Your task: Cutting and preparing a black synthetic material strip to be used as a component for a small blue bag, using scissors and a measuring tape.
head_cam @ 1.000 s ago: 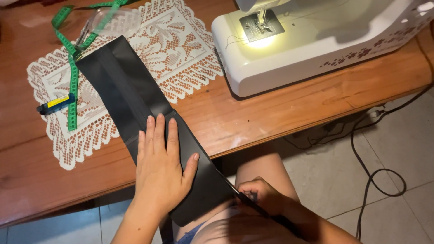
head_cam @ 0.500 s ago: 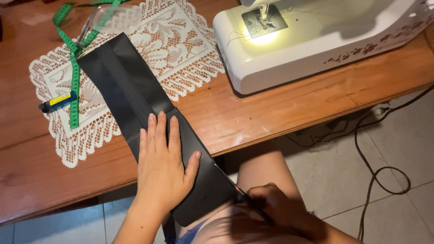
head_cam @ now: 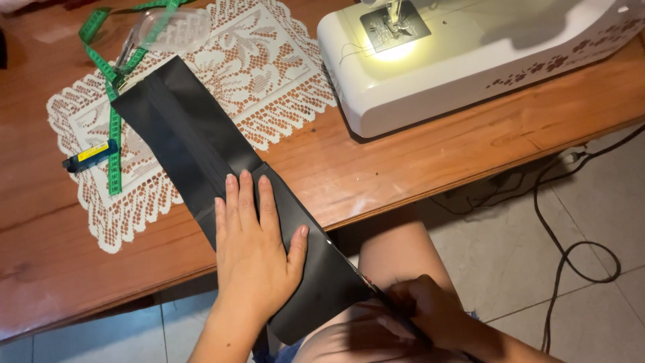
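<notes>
Head view: we press our flat, open left hand (head_cam: 255, 259) on the black fabric strip (head_cam: 222, 188) hanging off the table edge (head_cam: 416, 185) while our right hand (head_cam: 423, 312) grips scissors (head_cam: 376, 292) at its lower edge (barely begun, most still uncut).

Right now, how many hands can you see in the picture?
2. The left hand lies flat on the black fabric strip at the table edge; the right hand is lower, over the lap, gripping scissors at the strip's edge.
</notes>
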